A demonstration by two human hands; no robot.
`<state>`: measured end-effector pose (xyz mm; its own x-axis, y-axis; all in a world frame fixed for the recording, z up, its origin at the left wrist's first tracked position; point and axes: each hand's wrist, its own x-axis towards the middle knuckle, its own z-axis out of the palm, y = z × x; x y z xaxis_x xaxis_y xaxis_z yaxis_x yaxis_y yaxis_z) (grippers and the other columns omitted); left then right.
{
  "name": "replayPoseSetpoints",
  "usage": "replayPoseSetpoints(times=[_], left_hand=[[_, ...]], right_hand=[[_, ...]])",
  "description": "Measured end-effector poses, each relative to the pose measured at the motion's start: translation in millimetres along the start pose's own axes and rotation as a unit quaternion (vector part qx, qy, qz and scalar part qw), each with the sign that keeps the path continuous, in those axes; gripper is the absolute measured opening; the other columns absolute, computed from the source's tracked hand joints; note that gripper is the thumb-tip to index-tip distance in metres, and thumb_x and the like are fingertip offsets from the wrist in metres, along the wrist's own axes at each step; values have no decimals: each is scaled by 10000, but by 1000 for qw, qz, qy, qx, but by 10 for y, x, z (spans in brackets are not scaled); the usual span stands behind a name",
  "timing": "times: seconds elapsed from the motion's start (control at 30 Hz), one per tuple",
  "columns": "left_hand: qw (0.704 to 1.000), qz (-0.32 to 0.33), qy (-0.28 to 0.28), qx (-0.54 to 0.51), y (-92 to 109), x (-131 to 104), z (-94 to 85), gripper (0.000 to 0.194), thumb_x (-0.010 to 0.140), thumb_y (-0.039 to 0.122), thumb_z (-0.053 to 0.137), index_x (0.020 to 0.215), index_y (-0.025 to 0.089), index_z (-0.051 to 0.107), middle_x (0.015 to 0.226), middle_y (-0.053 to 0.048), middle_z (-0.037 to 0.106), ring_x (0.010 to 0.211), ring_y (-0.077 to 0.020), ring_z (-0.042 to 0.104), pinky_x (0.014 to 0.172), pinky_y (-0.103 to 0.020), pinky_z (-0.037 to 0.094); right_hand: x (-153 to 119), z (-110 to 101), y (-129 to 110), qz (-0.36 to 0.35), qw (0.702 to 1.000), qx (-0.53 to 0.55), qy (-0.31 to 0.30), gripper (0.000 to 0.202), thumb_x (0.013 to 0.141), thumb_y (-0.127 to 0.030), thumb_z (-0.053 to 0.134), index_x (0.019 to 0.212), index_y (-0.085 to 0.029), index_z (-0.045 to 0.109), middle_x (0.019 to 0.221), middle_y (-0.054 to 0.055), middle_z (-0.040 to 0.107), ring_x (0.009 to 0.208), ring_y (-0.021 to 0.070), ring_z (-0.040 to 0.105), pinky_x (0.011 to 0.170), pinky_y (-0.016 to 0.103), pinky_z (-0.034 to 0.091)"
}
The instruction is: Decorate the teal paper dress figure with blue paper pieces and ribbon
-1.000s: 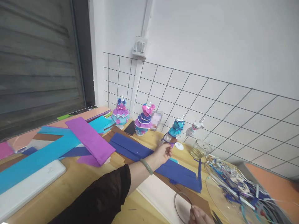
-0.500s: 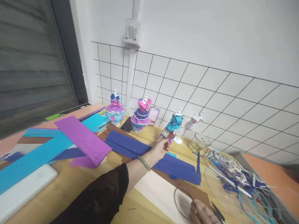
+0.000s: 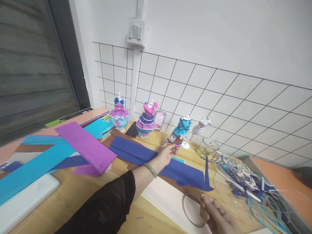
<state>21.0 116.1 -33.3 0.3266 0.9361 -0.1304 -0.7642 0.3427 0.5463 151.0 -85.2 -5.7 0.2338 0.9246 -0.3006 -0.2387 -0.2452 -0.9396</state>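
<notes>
My left hand [image 3: 168, 154], with a green bangle [image 3: 150, 170] on its wrist, pinches the lower skirt of a small teal dress [image 3: 183, 127] on a miniature dress form. The skirt's brown and purple layers show just above my fingers. My right hand [image 3: 219, 213] is closed at the lower right, thumb against fingers, on a thin grey loop [image 3: 183, 208] like wire or cord; its exact kind is unclear. The loop hangs over a pale strip [image 3: 158, 198] and brown sheets. A dark blue folded strip [image 3: 136, 151] lies under and beside my left forearm.
Two dressed forms [image 3: 119, 113] [image 3: 146, 120] and a patterned bare form [image 3: 202, 125] stand along the wall grid. A phone [image 3: 131, 129], glass jar [image 3: 207, 147], pile of ribbon scraps [image 3: 243, 178], purple strip [image 3: 85, 146] and white power bank [image 3: 29, 201] lie around.
My right hand has risen slightly and opened out its pose, still with the loop; it now covers the scissors seen before. My left hand keeps its pinch on the skirt. The view shifted slightly.
</notes>
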Motion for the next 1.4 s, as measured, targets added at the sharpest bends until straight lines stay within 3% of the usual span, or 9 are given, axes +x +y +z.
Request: replayPoseSetpoints(times=[0.23, 0.43, 0.6, 0.8, 1.03, 1.4], left_hand=[[1000, -11, -23, 6, -70, 88, -60, 165, 662, 128, 673, 798, 115, 581, 800, -85, 654, 707, -116, 622, 556, -175, 423], [999, -27, -42, 5, -39, 95, -32, 143, 650, 112, 676, 733, 121, 560, 867, -95, 660, 727, -118, 623, 546, -171, 420], [998, -40, -53, 4, -5, 100, -20, 128, 661, 88, 662, 732, 115, 559, 879, -108, 663, 757, -142, 630, 537, -178, 424], [997, -63, -53, 6, -1, 120, -30, 158, 705, 66, 614, 857, 110, 603, 882, -103, 662, 751, -139, 630, 585, -206, 457], [995, -80, -54, -7, 25, 112, 0, 143, 713, 55, 609, 835, 128, 604, 902, -86, 661, 786, -140, 629, 712, -250, 474], [994, -93, -64, -5, 10, 146, -17, 192, 728, 67, 588, 910, 127, 613, 857, -80, 659, 760, -132, 627, 692, -242, 468]], right_hand=[[390, 405, -376, -54, 998, 3, -31, 300, 630, -410, 725, 602, -160, 562, 514, -41, 443, 483, 75, 348, 460, 185, 321], [972, 591, -412, -105, 994, 28, -14, 278, 586, -361, 757, 602, -149, 578, 515, -40, 475, 461, 61, 379, 434, 184, 323], [1247, 700, -379, -120, 992, 25, -7, 305, 580, -396, 744, 614, -152, 564, 486, -48, 477, 436, 64, 397, 433, 201, 338], [1419, 805, -340, -155, 988, 16, 10, 311, 577, -417, 726, 671, -157, 582, 500, -48, 497, 438, 75, 414, 454, 220, 354], [1550, 826, -295, -213, 975, -18, 54, 326, 602, -446, 686, 736, -156, 619, 571, -37, 543, 472, 82, 416, 471, 229, 337], [1605, 856, -253, -286, 950, -79, 99, 321, 667, -434, 625, 779, -133, 642, 690, 24, 614, 600, 132, 507, 572, 256, 396]])
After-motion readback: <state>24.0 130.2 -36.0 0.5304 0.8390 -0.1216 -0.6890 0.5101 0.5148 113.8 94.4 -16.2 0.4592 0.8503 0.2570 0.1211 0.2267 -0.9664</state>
